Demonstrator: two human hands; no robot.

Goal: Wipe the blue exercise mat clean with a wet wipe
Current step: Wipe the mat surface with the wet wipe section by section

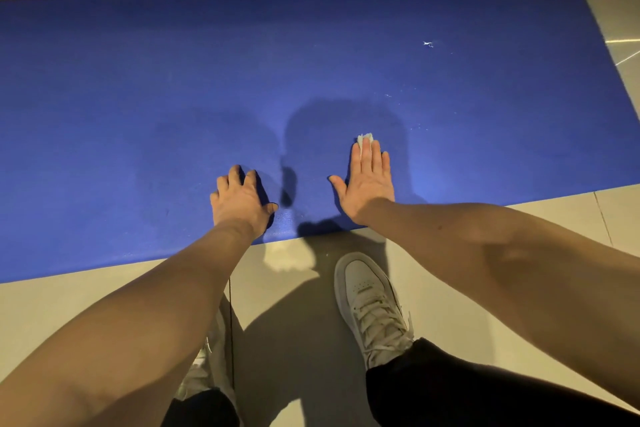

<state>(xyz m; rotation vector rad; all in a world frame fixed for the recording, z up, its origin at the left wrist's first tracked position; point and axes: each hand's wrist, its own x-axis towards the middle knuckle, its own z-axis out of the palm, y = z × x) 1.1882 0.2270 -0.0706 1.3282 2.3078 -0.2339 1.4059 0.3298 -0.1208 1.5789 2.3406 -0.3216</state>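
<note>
1 wet wipe (365, 139) under right hand (369, 184) on blue mat (138, 80)

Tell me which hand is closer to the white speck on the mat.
Right. The right hand lies flat, nearer you and left of the speck; the left hand rests farther left.

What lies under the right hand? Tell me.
A white wipe pokes out past the fingertips of the right hand, which presses flat on the mat. How much of it lies beneath the fingers and palm is covered.
</note>
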